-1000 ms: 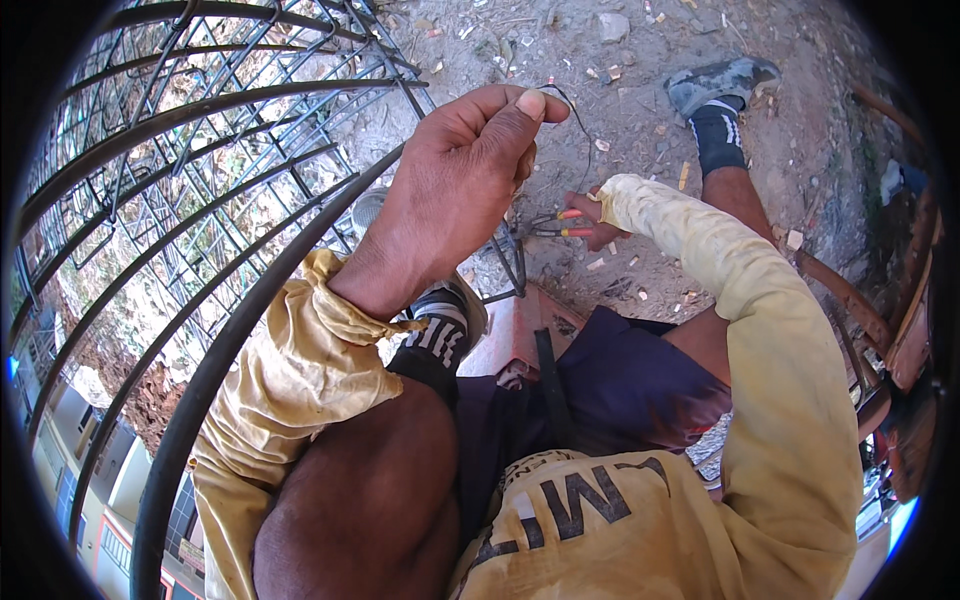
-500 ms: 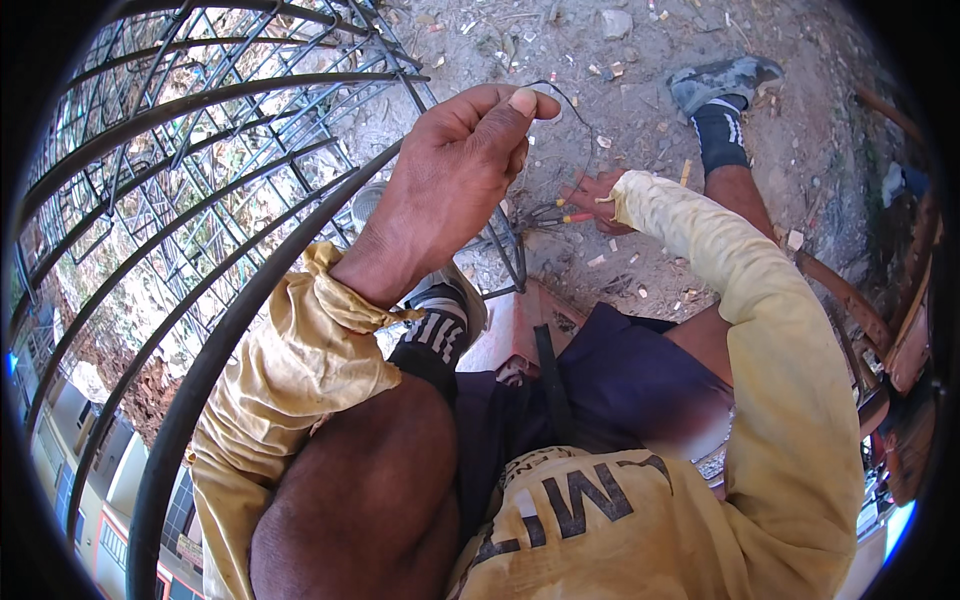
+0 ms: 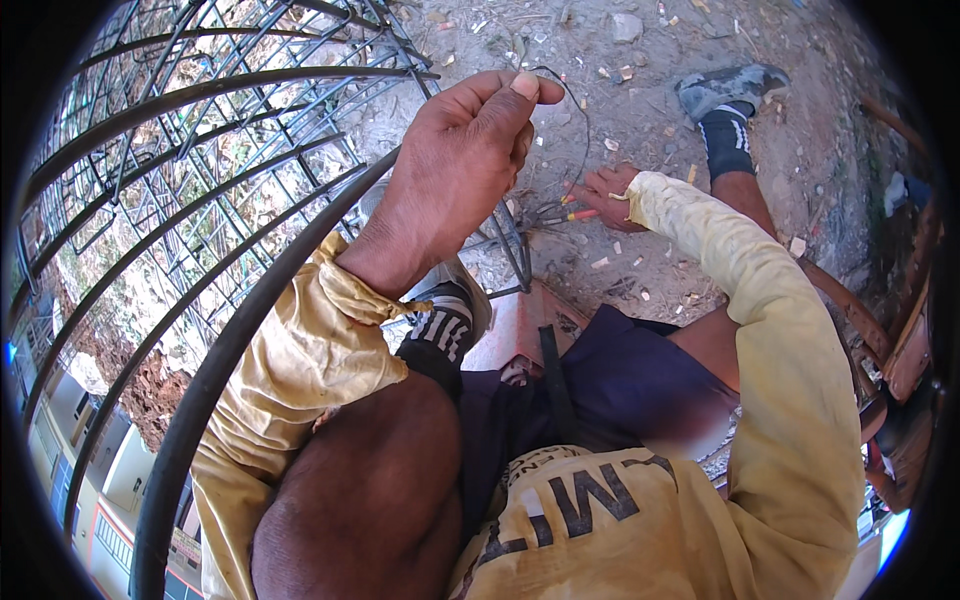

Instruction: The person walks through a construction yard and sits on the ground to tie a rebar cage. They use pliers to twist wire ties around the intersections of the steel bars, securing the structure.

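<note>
My left hand [image 3: 470,135] is raised at the centre, closed in a pinch between thumb and forefinger. A thin dark wire [image 3: 586,125] comes from its fingertips and curves down toward my right hand. Farther right and lower, my right hand [image 3: 608,196] reaches out near the ground, its fingers curled at the red and yellow handles of pliers [image 3: 583,214]. The handles stand apart. Where the pliers' jaws end is hard to make out among dark bars.
A cage of steel reinforcing bars [image 3: 215,95] fills the left side, one thick bar passing close beside my left forearm. Dusty ground [image 3: 640,85] is strewn with small chips and a stone [image 3: 627,27]. Rusty brown metal pieces [image 3: 845,290] lie at right. My foot [image 3: 735,85] rests far right.
The view has shifted slightly, so the surroundings sit a little farther right. My right hand has drawn back slightly along the handles. My left hand keeps its pinch on the wire.
</note>
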A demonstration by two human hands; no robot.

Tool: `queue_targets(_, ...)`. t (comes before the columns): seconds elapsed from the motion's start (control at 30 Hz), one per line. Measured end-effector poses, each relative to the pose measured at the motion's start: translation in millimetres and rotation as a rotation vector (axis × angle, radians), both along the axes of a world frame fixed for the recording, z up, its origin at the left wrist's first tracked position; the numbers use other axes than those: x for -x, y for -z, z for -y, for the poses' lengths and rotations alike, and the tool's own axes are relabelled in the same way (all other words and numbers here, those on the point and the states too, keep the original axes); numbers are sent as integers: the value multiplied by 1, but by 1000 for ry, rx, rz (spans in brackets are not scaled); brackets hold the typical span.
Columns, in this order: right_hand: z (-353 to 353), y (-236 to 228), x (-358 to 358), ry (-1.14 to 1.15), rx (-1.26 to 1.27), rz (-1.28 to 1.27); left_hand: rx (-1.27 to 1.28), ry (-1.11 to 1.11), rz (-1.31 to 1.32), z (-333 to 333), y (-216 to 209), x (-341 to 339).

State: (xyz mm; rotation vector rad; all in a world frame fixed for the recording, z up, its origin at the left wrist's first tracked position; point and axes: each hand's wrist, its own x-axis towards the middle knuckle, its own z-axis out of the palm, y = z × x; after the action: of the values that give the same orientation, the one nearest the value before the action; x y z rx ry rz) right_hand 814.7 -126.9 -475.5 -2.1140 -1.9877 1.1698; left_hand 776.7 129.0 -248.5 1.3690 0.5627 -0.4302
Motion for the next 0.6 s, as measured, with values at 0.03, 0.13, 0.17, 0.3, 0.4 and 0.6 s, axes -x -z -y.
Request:
queue_targets(0.03, -2, -8, 1, 36, 81, -63, 7, -15, -6, -1, 1, 1)
queue_targets(0.13, -1, -5, 5, 106, 204, -163, 14, -22, -8, -1, 1, 0)
queue_targets(0.17, 0, 0, 7, 123, 225, -182, 15, -18, -6, 0, 1, -1)
queue_targets(0.3, -32, 27, -8, 327, 804, -625, -10, 5, -36, -2, -2, -1)
queue_targets(0.4, -39, 28, -16, 582, 1221, -1023, -12, 27, -34, -4, -2, 1)
queue_targets(0.6, -69, -16, -18, 226, 922, -272, -29, 43, -73, -6, 2, 5)
